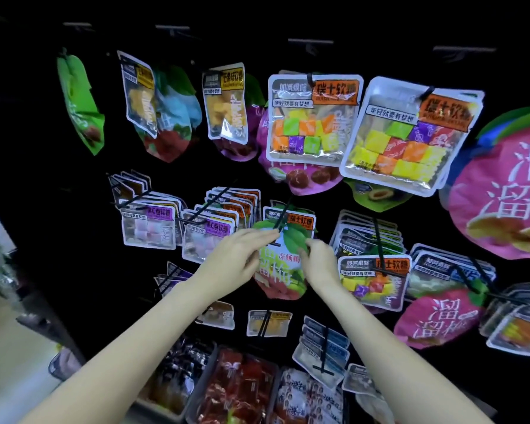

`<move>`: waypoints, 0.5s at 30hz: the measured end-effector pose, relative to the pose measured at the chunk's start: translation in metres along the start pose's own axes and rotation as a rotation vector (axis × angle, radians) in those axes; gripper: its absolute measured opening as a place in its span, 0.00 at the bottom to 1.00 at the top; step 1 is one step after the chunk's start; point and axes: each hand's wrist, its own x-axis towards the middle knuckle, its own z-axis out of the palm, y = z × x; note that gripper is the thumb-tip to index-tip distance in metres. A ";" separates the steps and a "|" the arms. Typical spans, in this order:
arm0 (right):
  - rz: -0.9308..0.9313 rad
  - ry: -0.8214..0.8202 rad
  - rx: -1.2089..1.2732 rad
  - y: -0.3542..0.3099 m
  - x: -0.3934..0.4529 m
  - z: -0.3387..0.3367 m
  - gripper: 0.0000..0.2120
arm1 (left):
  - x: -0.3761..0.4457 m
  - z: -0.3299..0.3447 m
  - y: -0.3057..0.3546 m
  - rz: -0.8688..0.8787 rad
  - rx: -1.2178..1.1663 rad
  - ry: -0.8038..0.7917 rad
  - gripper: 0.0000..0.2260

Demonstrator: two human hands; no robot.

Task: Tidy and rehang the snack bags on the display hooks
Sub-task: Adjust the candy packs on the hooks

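A fruit-shaped snack bag [280, 267] with green leaves on top and a pink base hangs at the tip of a black display hook [283, 214] in the middle row. My left hand [242, 255] pinches the bag's upper left edge. My right hand [317, 261] grips its right side beside the leaves. Behind it on the same hook hangs an orange-labelled soft-candy bag [302, 220]. Whether the fruit bag's hole is over the hook tip is unclear.
Black pegboard holds several rows of hooks with candy bags: colourful cube candy bags [314, 120] above, purple-labelled packs [149, 224] left, large pink plum bags [502, 191] right. Trays of red packets [239, 390] sit on the shelf below. A pale aisle floor lies at the left.
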 end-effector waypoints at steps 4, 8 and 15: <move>0.025 0.006 -0.008 -0.002 -0.004 0.000 0.17 | -0.012 0.002 -0.004 -0.054 0.035 0.043 0.25; 0.012 -0.011 0.034 -0.001 -0.010 -0.003 0.19 | -0.041 0.005 -0.024 -0.197 0.076 0.082 0.25; -0.231 0.446 0.414 -0.045 -0.038 -0.039 0.14 | -0.022 -0.017 -0.037 -0.145 -0.002 0.301 0.20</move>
